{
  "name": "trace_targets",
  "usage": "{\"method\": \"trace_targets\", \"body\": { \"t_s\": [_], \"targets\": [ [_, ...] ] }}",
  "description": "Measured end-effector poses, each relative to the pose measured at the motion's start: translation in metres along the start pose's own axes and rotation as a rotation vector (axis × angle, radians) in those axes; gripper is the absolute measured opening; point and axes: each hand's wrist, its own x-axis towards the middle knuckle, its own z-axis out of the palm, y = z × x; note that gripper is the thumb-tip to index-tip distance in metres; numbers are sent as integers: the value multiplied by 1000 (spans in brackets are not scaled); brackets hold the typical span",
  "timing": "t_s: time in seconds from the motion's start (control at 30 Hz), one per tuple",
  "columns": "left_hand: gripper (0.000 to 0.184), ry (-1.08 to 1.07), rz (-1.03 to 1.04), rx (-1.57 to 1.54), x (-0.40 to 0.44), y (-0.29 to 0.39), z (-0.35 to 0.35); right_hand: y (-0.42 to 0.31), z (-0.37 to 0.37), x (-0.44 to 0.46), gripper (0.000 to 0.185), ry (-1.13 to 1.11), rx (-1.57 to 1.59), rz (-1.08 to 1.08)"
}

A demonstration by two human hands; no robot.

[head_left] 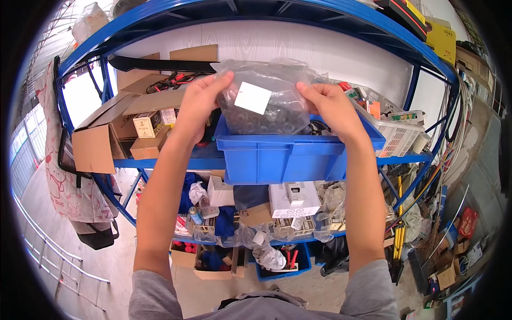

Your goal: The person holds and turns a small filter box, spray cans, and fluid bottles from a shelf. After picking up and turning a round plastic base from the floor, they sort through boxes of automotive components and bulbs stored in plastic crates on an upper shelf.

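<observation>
Between my two hands hangs a clear plastic bag (288,101) with a white label and many small dark pieces gathered toward its bottom. My left hand (200,101) pinches the bag's upper left side, thumb on the near face. On the upper right side, my right hand (330,104) grips it in the same way. Both hands are above a blue plastic bin (314,160) on the shelf, and the bag's lower end is over or inside the bin's opening. A few dark cable-like items show in the bin beside the bag; most of its contents are hidden.
An open cardboard box (93,146) with small cartons stands left of the bin. A white mesh basket (397,136) full of packaged parts is at the right. Below, the lower shelf holds a white box (294,200) and bagged goods. Blue metal uprights (413,96) frame the shelf.
</observation>
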Motion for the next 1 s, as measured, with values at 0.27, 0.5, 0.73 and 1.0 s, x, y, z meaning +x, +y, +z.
{"method": "trace_targets", "body": {
  "t_s": [0.27,0.5,0.73,1.0],
  "targets": [
    [61,32,528,673,-22,-8,6,4,6,-1,36,82,-81,151],
    [50,-417,429,918,-5,15,12,-5,-1,1,33,31,204,170],
    [42,-158,529,880,33,71,-10,-50,-13,11,80,390,-629,-816],
    [47,-119,844,1031,29,97,14,-61,-14,32,72,13,-707,-597]
  ]
}}
